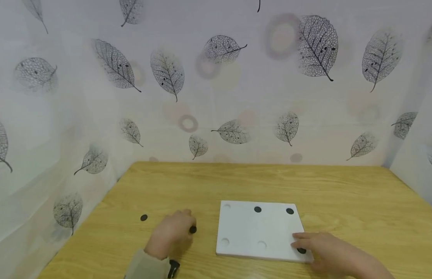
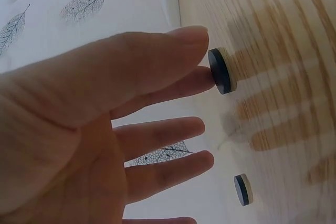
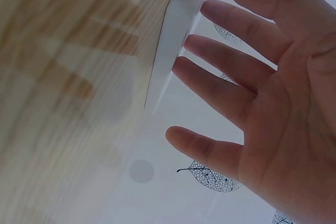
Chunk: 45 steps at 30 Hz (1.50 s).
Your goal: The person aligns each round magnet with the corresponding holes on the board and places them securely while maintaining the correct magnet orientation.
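L hand [image 1: 172,232]: btm of frame, left of ctr; thumb + index tips were right at a blk disc [image 1: 193,229] near the tabletop [image 1: 324,186]; couldn't tell if that grip had pinched it or just touched it.
R hand [image 1: 324,248]: lower right of frame, grip released, fingers straight, tips over the board's right edge.
White board [image 1: 241,228]: lay flat on tabletop, btm ctr-right of frame.
Seated discs: top-mid disc [image 1: 257,209], top-right disc [image 1: 290,211], btm-right disc [image 1: 301,251], last partly hidden by R hand.
Bare hollows [image 1: 262,245]: top left, btm left, btm mid of board.
Loose disc [image 1: 143,217]: on tabletop, lower left of frame, apart from L hand.
Backdrop [image 1: 236,100]: pale sheet w/ dark leaf prints, upper frame.
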Available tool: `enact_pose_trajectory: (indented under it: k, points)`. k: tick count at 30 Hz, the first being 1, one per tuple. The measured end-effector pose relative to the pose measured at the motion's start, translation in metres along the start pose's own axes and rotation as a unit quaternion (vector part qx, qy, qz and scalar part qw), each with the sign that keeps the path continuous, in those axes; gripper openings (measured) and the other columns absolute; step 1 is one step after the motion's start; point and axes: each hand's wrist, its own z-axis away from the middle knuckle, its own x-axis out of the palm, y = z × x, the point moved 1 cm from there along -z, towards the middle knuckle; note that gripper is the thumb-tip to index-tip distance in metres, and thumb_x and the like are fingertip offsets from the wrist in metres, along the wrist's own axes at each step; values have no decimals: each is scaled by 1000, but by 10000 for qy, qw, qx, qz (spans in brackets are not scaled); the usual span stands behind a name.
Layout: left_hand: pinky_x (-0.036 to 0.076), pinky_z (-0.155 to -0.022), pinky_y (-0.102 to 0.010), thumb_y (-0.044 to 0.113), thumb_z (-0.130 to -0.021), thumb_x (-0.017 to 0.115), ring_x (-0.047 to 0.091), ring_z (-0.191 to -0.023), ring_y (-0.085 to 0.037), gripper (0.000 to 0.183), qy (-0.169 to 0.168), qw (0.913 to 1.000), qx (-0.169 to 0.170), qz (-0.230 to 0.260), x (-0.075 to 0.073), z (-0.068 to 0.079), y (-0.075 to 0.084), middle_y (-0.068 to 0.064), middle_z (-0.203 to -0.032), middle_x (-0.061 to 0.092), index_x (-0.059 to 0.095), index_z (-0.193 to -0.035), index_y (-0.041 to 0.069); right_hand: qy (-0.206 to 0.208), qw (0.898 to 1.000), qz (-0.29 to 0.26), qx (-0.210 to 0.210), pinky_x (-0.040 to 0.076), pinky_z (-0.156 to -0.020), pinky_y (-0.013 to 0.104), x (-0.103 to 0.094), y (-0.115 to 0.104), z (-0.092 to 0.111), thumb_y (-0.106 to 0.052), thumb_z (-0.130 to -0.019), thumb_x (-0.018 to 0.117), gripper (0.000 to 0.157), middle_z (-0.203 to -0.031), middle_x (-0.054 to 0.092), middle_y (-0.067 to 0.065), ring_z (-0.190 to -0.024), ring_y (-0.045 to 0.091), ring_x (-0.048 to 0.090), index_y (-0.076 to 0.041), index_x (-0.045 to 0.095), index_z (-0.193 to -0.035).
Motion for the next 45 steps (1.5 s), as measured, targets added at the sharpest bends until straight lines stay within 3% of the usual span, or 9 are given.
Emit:
enact_pose_trajectory:
  k: [5,13,26,36,40,45]
  points:
    - [45,-65,-40,11,-66,70,52,-82,-25,15,64,9999,145,-33,2,-1,1,-8,-99,53,61,-78,13,-43,9999,-74,89,45,-80,35,1,-1,1,-18,-71,71,40,-120,52,6,-103,22,53,-19,61,-110]
    - [40,-58,-30,6,-63,77,42,-72,-15,25,-26,9998,197,101,3,1,2,4,-80,42,54,-68,16,108,9999,30,-70,45,-80,36,1,-1,3,-17,-72,70,39,-120,53,6,-104,22,52,-19,60,-110]
    - [41,-58,-31,4,-65,75,43,-69,-15,21,12,10000,-84,39,2,2,7,4,-77,44,55,-67,13,47,10000,63,-40,45,-81,37,1,-1,3,-20,-72,70,39,-121,52,4,-104,22,52,-20,60,-110]
    - [45,-69,-38,8,-62,73,51,-82,-23,20,-12,9995,58,-310,4,0,9,-4,-93,54,55,-63,14,-27,10000,-67,56,44,-81,40,2,1,4,-28,-74,68,40,-123,51,4,-104,25,51,-21,59,-113]
    - [38,-85,-49,10,-63,73,48,-104,-30,19,-109,9999,59,-4,3,-2,10,-11,-115,52,54,-60,14,-111,9996,-181,194,43,-81,41,2,1,3,-31,-74,68,40,-123,51,5,-104,26,51,-21,59,-112]
    - [32,-90,-53,14,-63,73,41,-115,-32,24,-51,9995,237,-179,0,-3,12,-12,-125,47,52,-52,16,-126,9993,-166,297,42,-81,45,2,-1,3,-31,-74,68,41,-123,51,5,-103,28,51,-20,59,-112]
